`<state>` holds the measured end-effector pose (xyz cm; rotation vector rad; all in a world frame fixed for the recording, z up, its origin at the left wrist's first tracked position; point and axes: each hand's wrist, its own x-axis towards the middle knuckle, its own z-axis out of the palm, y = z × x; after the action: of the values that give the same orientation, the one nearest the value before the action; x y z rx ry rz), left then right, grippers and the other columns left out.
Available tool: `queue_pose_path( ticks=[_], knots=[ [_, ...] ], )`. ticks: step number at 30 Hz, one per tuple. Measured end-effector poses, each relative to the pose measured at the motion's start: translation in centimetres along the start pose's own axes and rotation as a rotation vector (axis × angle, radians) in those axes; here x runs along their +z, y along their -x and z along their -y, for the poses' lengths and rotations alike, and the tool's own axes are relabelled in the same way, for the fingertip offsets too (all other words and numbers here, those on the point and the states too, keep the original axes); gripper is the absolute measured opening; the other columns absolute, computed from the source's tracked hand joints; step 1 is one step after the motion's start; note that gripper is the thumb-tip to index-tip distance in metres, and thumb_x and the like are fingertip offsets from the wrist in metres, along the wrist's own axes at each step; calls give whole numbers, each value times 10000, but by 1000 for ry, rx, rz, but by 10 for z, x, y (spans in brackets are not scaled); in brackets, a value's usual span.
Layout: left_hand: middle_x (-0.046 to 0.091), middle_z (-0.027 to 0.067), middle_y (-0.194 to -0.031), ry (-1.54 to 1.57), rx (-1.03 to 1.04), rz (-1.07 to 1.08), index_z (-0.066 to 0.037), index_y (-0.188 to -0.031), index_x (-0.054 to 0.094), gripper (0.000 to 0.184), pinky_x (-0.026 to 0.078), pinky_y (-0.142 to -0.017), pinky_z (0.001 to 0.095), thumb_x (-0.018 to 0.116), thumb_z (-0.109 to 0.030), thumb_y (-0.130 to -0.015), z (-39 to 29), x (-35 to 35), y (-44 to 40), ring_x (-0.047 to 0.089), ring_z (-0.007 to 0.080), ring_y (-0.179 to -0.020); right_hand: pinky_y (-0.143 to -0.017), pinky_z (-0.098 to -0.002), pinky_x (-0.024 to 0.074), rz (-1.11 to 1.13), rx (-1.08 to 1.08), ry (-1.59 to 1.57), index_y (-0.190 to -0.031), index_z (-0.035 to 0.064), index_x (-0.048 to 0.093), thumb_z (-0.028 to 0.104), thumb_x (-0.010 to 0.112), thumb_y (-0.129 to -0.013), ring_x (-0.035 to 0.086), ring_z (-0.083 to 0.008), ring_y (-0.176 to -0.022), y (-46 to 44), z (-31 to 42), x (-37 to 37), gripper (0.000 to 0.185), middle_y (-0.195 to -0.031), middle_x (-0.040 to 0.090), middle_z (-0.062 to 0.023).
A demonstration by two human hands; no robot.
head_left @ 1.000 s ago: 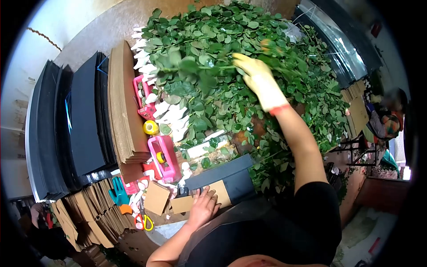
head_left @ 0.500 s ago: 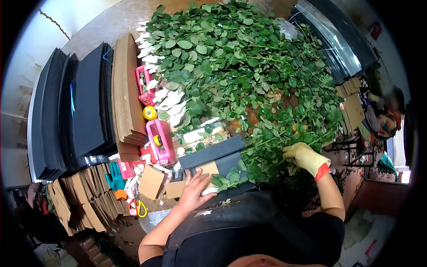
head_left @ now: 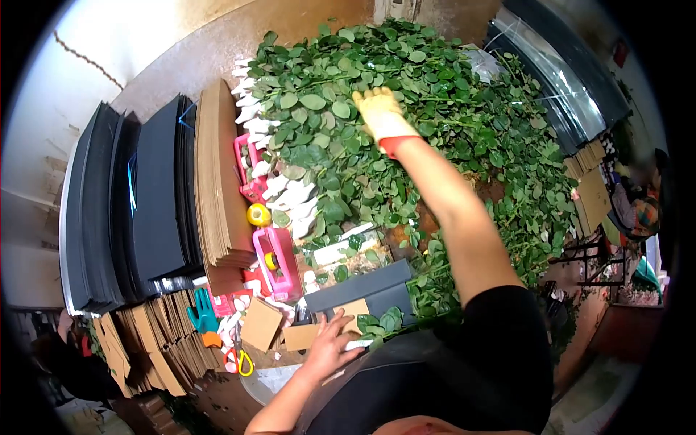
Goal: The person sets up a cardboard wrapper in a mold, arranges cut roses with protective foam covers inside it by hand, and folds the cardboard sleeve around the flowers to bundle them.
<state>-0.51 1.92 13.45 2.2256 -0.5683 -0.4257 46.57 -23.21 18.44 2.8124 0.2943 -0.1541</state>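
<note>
My left hand (head_left: 332, 346) is bare and lies with its fingers stretched over a small piece of cardboard (head_left: 353, 310). Against its thumb side is a white-wrapped head (head_left: 358, 344) on a leafy stem (head_left: 388, 322), at the near edge of the table. My right hand (head_left: 378, 112), in a pale yellow glove with a red cuff, reaches far over the pile of leafy stems (head_left: 442, 123). Its fingers are spread over the leaves and I see nothing held in them. More white-wrapped heads (head_left: 293, 199) line the left side of the pile. A dark grey ridged strip (head_left: 359, 284) lies ahead of my left hand.
Pink tape dispensers (head_left: 278, 264), a yellow tape roll (head_left: 258, 214), yellow-handled scissors (head_left: 245, 362) and a teal glove (head_left: 204, 310) are on the left. Stacks of black sheets (head_left: 156, 196) and cardboard (head_left: 217, 174) stand beyond them. Another person (head_left: 641, 210) is at far right.
My right hand has moved from the near right of the pile far forward and left over the leaves. My left hand stays by the wrapped head. The view has shifted slightly.
</note>
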Motion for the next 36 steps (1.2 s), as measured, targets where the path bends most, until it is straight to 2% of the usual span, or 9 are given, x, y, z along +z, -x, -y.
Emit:
queue_pose_path(
  ticks=[4, 10, 12, 18, 23, 27, 30, 31, 36],
  knots=[
    [595, 133, -1430, 0, 0, 4, -122, -1063, 779, 290, 279, -1208, 727, 879, -273, -836, 4, 1, 0, 451, 411, -1493, -1139, -441, 480, -37, -2, -192, -1496, 110, 572, 142, 610, -1007, 663, -319, -1281, -24, 6, 20, 491, -1389, 688, -170],
    [591, 127, -1429, 0, -1, 1, -123, -1053, 778, 297, 286, -1204, 726, 893, -266, -821, 3, 1, 0, 460, 416, -1483, -624, -414, 642, -208, -42, -73, -1076, 110, 764, 126, 525, -1028, 768, -261, -788, 25, -51, -69, 244, -965, 783, -127],
    [593, 126, -1429, 8, -16, 2, -122, -1052, 779, 296, 279, -1207, 726, 895, -258, -817, 4, 3, 1, 456, 420, -1486, -652, -440, 604, -812, -226, -133, -953, 111, 714, 120, 611, -937, 739, -304, -770, 84, -75, -75, 105, -856, 738, -97],
    [592, 147, -1426, 16, 0, -19, -125, -1047, 792, 287, 243, -1234, 713, 897, -239, -806, 4, 5, 1, 441, 423, -1495, -689, -465, 592, -334, -386, -242, -913, 92, 715, 125, 690, -855, 726, -338, -810, 170, -79, 1, 71, -869, 727, -105],
    [593, 150, -1427, 6, 1, -26, -126, -1066, 788, 323, 258, -1227, 715, 907, -247, -791, 5, 8, 3, 438, 421, -1497, -795, -371, 498, -733, -381, -300, -1009, 110, 718, 155, 705, -768, 653, -271, -773, 211, -61, 1, 245, -772, 666, -52],
    [589, 151, -1443, -16, 28, -27, -125, -1053, 786, 315, 268, -1227, 706, 901, -267, -796, 9, 11, 5, 425, 406, -1509, -776, -429, 514, -246, -466, -115, -985, 115, 738, 169, 706, -863, 674, -290, -750, 219, -54, 36, 137, -768, 689, -76],
    [586, 156, -1453, 11, 35, -38, -122, -1068, 790, 330, 262, -1243, 681, 900, -270, -795, 19, 16, 5, 410, 396, -1521, -1069, -464, 509, -555, -258, -342, -1070, 148, 720, 44, 768, -800, 694, -307, -774, 246, -58, -19, 293, -794, 711, -67],
    [586, 159, -1455, 0, 30, -36, -123, -1070, 791, 332, 264, -1242, 681, 900, -274, -794, 16, 16, 6, 407, 397, -1523, -953, -479, 540, -844, -308, -425, -1054, 135, 726, 53, 677, -846, 683, -309, -762, 251, -63, -20, 228, -787, 703, -101],
    [610, 170, -1428, 24, 67, -58, -110, -1058, 785, 323, 245, -1250, 669, 885, -294, -811, 19, 14, 6, 431, 408, -1505, -765, -434, 560, -678, -372, -590, -1212, 172, 751, -81, 676, -804, 676, -328, -807, 277, -68, -4, 485, -814, 709, -96]
  ],
)
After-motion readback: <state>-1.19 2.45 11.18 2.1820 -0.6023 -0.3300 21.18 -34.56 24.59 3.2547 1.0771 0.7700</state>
